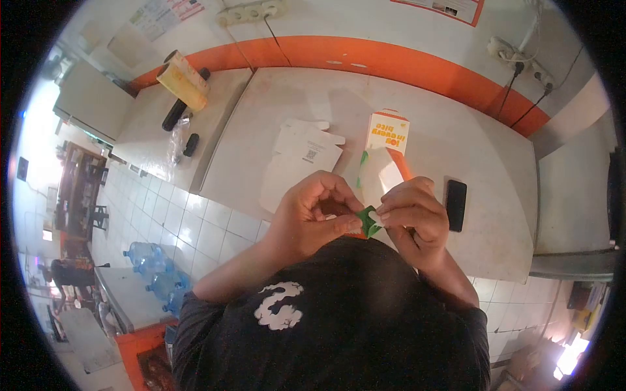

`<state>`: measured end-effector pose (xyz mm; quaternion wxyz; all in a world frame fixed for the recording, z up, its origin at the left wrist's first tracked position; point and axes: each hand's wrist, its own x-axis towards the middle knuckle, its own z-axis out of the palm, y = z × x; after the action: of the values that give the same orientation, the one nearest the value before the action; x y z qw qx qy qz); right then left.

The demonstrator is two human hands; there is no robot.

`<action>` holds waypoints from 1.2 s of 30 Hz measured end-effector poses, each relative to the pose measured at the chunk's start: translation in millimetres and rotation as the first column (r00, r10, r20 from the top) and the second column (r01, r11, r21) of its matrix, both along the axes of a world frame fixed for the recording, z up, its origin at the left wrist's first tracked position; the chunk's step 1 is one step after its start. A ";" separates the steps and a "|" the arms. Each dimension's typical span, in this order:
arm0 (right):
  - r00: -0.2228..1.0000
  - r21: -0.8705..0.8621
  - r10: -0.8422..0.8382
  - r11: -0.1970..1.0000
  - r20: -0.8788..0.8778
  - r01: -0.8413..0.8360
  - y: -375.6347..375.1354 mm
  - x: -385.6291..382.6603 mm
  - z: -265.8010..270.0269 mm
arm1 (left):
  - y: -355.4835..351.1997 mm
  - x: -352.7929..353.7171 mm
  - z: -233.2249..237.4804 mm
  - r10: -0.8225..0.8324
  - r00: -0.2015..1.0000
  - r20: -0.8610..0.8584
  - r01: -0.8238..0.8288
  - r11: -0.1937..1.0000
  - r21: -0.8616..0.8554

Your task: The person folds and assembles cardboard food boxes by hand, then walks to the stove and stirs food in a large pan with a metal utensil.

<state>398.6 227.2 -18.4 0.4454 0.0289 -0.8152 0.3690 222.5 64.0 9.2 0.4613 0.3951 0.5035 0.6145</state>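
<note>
Close in front of my chest, my left hand (321,212) and my right hand (415,216) pinch a small green end flap (370,222) between thumbs and fingers. The flap lies at the near end of a partly folded cardboard box (379,177), white with orange and green along its sides. At its far end, a white panel (389,133) carries yellow and orange lettering, upside down to me. Left of the box, a flat unfolded white carton (302,163) with a printed code lies on the table. My fingers hide part of the flap.
The white table (280,88) meets a wall with an orange band. A black phone (456,205) lies to the right. On the adjoining left table stand yellowish film rolls (184,85) beside black items. Blue water bottles (156,270) are at lower left.
</note>
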 end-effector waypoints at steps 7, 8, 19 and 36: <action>0.998 -0.001 0.064 0.998 -0.001 -0.064 0.8 1.9 0.4 | -6.1 -3.5 0.4 -0.030 0.999 -0.036 0.028 0.999 -0.036; 0.998 0.011 0.068 0.998 0.006 -0.068 -0.6 1.1 2.4 | -6.6 -3.7 1.4 -0.038 0.999 -0.012 0.037 0.998 -0.058; 0.984 0.093 0.088 0.990 0.152 -0.103 -3.8 5.0 5.8 | -6.4 -1.8 10.3 -0.065 0.969 -0.237 0.029 0.988 -0.151; 0.914 -0.636 0.219 0.770 0.341 0.053 -18.3 4.4 -32.2 | -3.5 -3.0 -1.3 0.001 0.606 -0.796 0.009 1.000 0.009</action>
<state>403.0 208.9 -50.6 0.2375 -0.1610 -0.7139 0.6388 219.5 60.5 7.8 0.1889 0.6306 0.6515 0.3772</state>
